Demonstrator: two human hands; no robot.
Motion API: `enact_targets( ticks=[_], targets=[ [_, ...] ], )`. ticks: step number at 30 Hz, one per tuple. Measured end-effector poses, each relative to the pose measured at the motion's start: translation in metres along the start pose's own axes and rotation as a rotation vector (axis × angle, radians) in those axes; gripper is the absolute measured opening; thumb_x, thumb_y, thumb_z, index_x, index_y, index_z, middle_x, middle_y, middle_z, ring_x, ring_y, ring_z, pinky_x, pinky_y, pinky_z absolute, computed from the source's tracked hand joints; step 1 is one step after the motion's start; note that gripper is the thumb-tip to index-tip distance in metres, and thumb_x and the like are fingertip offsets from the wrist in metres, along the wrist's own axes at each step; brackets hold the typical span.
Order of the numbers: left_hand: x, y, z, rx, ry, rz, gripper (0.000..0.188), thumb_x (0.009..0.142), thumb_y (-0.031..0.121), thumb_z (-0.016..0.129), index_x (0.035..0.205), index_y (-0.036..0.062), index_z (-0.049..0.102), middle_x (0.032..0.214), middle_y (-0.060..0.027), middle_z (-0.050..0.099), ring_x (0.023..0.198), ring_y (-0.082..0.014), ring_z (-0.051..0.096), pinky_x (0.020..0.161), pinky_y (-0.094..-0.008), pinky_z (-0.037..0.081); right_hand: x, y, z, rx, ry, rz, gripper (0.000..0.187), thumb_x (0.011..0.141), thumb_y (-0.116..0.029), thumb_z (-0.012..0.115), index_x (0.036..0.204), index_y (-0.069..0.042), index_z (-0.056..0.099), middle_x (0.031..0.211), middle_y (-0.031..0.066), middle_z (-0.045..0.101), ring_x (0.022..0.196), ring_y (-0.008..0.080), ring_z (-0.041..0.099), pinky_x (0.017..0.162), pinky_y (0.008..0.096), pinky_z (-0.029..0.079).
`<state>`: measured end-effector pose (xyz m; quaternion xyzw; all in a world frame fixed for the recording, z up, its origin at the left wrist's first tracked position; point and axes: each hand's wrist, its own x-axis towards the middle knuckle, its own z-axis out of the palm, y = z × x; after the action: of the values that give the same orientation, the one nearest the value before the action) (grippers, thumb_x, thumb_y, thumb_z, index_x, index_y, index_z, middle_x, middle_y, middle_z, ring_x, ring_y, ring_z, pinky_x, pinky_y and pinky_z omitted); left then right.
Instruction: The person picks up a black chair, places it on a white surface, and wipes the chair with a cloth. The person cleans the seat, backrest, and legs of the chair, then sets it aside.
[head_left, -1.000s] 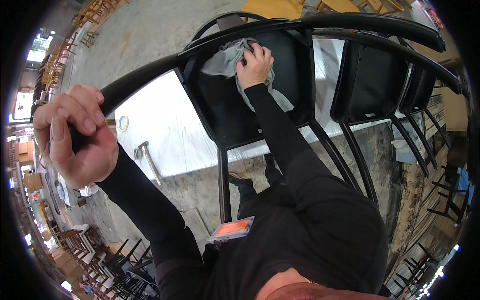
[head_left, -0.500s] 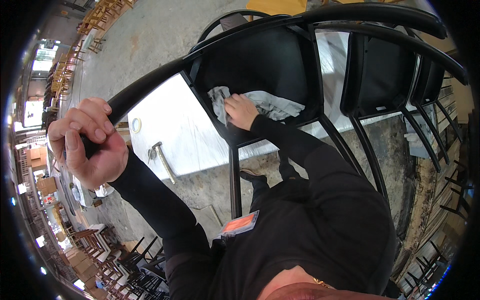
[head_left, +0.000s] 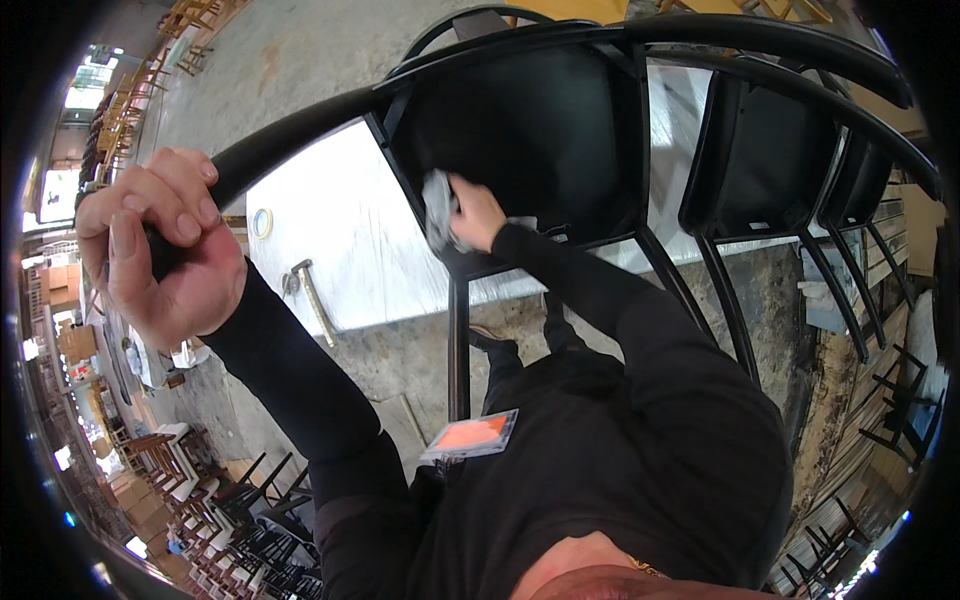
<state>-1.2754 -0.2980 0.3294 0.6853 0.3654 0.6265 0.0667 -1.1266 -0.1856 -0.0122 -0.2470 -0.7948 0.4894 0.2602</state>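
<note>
Holding a crumpled grey cloth, the right hand is closed on it at the near left corner of the flat, smooth panel of the black chair, and it is the nearer of the hands. The left hand wraps the end of the curved, rounded rail, whose long axis runs rightward and away. Beneath is a pale, shiny surface.

Gry conc. flr, brt wndw, wd. chairs

Hands, two; cloth, one; black seats by tabletop, three; hammer, one; tape roll, one.
</note>
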Motion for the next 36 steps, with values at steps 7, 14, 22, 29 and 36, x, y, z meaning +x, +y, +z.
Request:
enact_targets(
  ticks=[7, 14, 22, 29, 36],
  targets=[
    [-0.001, -0.002, -0.003, -0.037, -0.027, 0.025, 0.019, 0.095, 0.013, 0.043, 0.094, 0.0023, 0.06, 0.062, -0.007, 0.05, 0.054, -0.0181, 0.048, 0.066, -0.0402, 0.044, 0.04, -0.02, 0.017, 0.064, 0.241, 0.012, 0.038, 0.079, -0.014, 0.06, 0.112, 0.005, 0.06, 0.104, 0.0283, 0.066, 0.097, 0.0443, 0.063, 0.084, 0.0445, 0.05],
    [0.004, -0.004, -0.012, 0.011, -0.164, 0.077, 0.02, 0.095, 0.013, 0.042, 0.095, 0.0004, 0.058, 0.064, -0.0076, 0.051, 0.055, -0.018, 0.049, 0.065, -0.0386, 0.044, 0.01, -0.01, 0.012, 0.005, 0.013, 0.325, 0.028, 0.074, -0.011, 0.058, 0.094, 0.005, 0.066, 0.105, 0.0337, 0.063, 0.107, 0.0469, 0.059, 0.095, 0.0484, 0.046],
    [0.003, -0.012, -0.028, 0.055, -0.197, 0.147, 0.023, 0.096, 0.013, 0.043, 0.098, -0.002, 0.06, 0.068, -0.0086, 0.051, 0.059, -0.0188, 0.05, 0.065, -0.0388, 0.046, 0.048, -0.022, 0.019, 0.026, 0.302, 0.053, 0.026, 0.076, -0.017, 0.067, 0.098, -0.002, 0.064, 0.089, 0.0277, 0.066, 0.089, 0.0452, 0.064, 0.079, 0.0525, 0.051],
    [-0.007, -0.007, 0.005, -0.014, 0.111, 0.077, 0.016, 0.092, 0.008, 0.046, 0.089, -0.0016, 0.059, 0.065, -0.0046, 0.045, 0.062, -0.0188, 0.047, 0.071, -0.0402, 0.044, -0.035, 0.013, -0.025, -0.559, -0.614, 0.197, 0.032, 0.073, -0.027, 0.062, 0.09, -0.003, 0.072, 0.091, 0.0238, 0.07, 0.088, 0.0403, 0.067, 0.082, 0.0486, 0.053],
    [-0.001, -0.001, 0.032, 0.002, 0.311, 0.098, 0.016, 0.088, 0.013, 0.056, 0.078, 0.0044, 0.046, 0.051, -0.0009, 0.046, 0.043, -0.0107, 0.045, 0.05, -0.0244, 0.041, 0.006, -0.027, -0.104, -0.502, 0.126, -0.104, 0.031, 0.081, -0.023, 0.069, 0.11, -0.014, 0.065, 0.103, 0.02, 0.068, 0.09, 0.0348, 0.069, 0.076, 0.0459, 0.056]
  ],
)
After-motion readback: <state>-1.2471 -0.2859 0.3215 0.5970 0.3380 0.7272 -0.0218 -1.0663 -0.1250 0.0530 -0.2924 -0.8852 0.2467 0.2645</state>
